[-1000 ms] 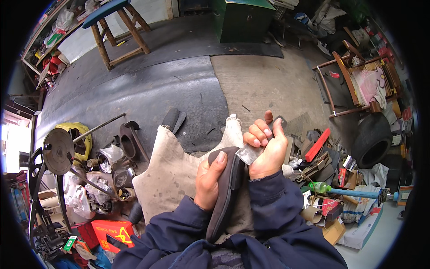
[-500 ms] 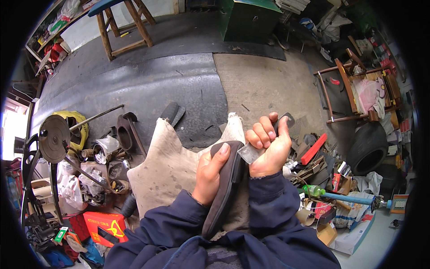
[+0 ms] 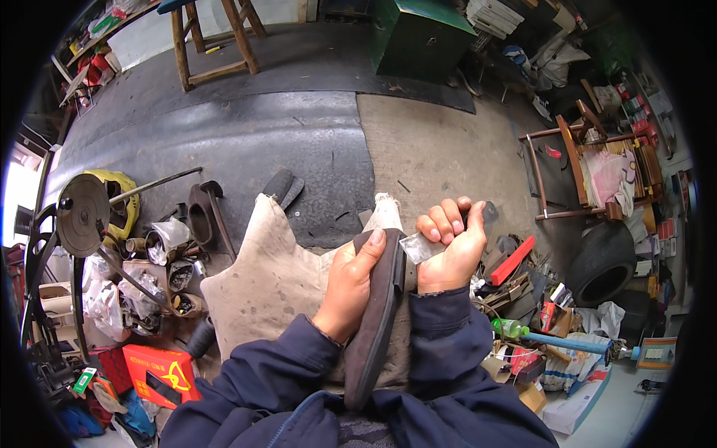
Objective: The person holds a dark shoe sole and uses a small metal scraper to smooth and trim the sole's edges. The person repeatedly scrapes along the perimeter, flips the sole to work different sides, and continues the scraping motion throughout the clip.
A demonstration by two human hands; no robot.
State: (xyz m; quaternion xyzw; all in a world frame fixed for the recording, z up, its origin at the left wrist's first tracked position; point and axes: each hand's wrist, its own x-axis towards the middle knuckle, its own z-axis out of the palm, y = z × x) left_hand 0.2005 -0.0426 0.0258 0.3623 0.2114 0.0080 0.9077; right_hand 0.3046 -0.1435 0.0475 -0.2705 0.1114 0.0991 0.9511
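Note:
My left hand [image 3: 349,282] grips a long dark shoe sole [image 3: 373,321], held on edge over my lap with its far tip pointing away from me. My right hand [image 3: 448,249] is closed around a flat grey metal blade [image 3: 420,247], whose wide end rests against the right side of the sole near its tip. A worn beige leather apron [image 3: 269,287] lies spread beneath both hands. Dark blue sleeves cover both forearms.
To the left stand a black iron stand with a round disc [image 3: 81,215], tins and scraps, and a red box [image 3: 158,373]. Tools, a red bar [image 3: 512,260], a black tyre [image 3: 602,261] and a wooden chair [image 3: 590,168] crowd the right. A wooden stool [image 3: 216,37] and a green cabinet [image 3: 422,37] stand far back.
Both hands keep their grip on the sole and the blade. The hands and the sole have shifted slightly within the view; the blade stays against the sole's right edge.

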